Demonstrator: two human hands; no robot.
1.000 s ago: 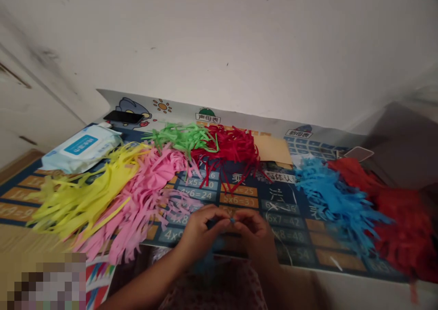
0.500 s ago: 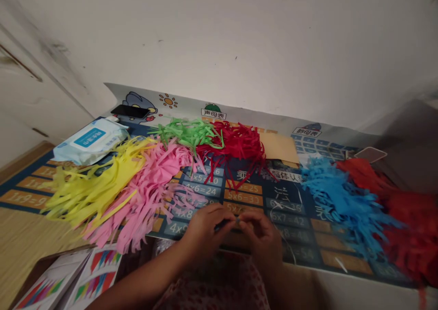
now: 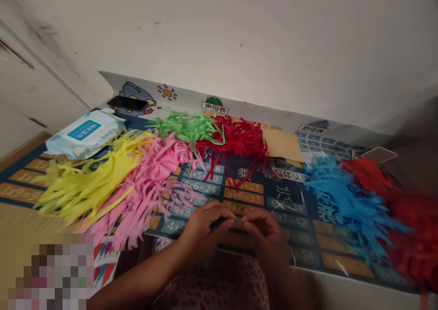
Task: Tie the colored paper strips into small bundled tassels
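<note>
My left hand (image 3: 211, 222) and my right hand (image 3: 264, 231) meet at the table's front edge, thumb and finger of each pinched together. Between the fingertips is a tiny bluish bit, too small to name. A thin white string (image 3: 302, 196) curves over the printed mat to the right of my right hand. Left of my hands lies pink fringed paper (image 3: 155, 177), overlapping yellow fringed paper (image 3: 99, 175). Beyond them are green fringed strips (image 3: 190, 127) and dark red fringed strips (image 3: 239, 141). Blue fringed paper (image 3: 345, 200) is off to the right.
Red fringed paper (image 3: 410, 228) lies at the far right, partly beneath the blue. A wet-wipes pack (image 3: 85, 132) and a black phone (image 3: 127, 102) stand at the back left. Tan paper (image 3: 282, 145) lies near the wall. A pixelated patch hides the lower left corner.
The view has shifted slightly. Both hands stay together in a pinch, with the small bluish bit showing a little more between them. A pixelated patch now covers the lower left.
</note>
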